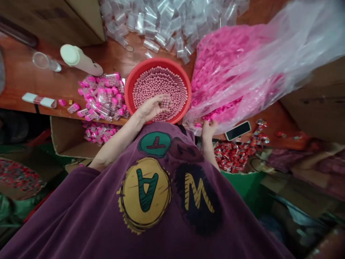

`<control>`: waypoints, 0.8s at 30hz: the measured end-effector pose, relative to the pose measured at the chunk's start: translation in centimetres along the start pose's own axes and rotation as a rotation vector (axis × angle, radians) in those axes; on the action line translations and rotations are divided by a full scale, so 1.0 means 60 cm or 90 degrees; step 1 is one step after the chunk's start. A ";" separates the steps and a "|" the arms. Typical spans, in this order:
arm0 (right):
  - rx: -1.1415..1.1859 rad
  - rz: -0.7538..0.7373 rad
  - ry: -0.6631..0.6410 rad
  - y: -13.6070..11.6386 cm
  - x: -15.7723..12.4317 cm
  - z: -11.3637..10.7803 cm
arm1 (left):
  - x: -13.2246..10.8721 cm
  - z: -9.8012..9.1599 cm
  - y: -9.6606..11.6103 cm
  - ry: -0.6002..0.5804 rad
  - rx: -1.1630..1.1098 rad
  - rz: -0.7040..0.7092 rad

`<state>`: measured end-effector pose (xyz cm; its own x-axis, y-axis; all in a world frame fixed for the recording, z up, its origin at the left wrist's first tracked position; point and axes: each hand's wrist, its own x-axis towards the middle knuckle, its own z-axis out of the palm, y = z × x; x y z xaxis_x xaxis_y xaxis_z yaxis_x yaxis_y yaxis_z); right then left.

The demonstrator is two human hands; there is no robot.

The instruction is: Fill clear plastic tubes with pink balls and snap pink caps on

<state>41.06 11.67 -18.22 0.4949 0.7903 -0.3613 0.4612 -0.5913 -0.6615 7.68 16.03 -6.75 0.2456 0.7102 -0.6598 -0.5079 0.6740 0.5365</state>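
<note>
Left hand (152, 107), fingers loosely curled, rests on small pink beads filling one round red plastic bowl (130, 84) on the brown wooden table (107, 57). Right hand (208, 128), fingers closed, grips one clear plastic bag of pink caps (229, 68). One black phone (237, 130) lies just beside it.

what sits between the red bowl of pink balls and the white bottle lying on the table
A pile of filled pink-capped vials lies between the red bowl and the white bottle, in the head view.

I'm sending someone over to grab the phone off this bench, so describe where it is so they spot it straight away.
Start at the red bowl of pink beads in the middle of the wooden bench, then move right past the big clear bag of pink caps. The phone lies flat at the bench's near edge, just below that bag and beside the right hand. It is the only dark, flat rectangle among pink and red bits.
</note>
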 end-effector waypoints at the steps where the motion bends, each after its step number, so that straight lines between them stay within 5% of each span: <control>1: 0.037 -0.001 0.013 0.000 -0.013 -0.009 | 0.002 0.003 0.001 -0.008 0.019 -0.007; 4: 0.146 -0.110 -0.025 -0.026 -0.054 -0.024 | 0.008 0.017 0.001 -0.030 0.091 -0.007; 9: 0.139 -0.366 -0.262 -0.145 -0.098 -0.010 | 0.010 0.046 -0.006 -0.053 0.162 0.042; 13: 0.054 -0.482 -0.274 -0.216 -0.110 0.007 | 0.014 0.051 -0.017 -0.028 0.148 0.076; 16: 0.072 -0.501 -0.267 -0.228 -0.119 0.027 | 0.014 0.045 -0.021 0.022 0.132 0.111; 21: 0.186 -0.393 -0.349 -0.218 -0.128 0.065 | 0.004 0.046 -0.012 0.071 0.137 0.119; 24: 0.202 -0.377 -0.292 -0.218 -0.114 0.064 | -0.002 0.052 -0.004 0.060 0.176 0.111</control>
<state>28.79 14.62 -9.60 -0.1482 0.9857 -0.0808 0.2871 -0.0353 -0.9572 10.34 16.38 -5.17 0.0906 0.8060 -0.5849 -0.2885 0.5834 0.7592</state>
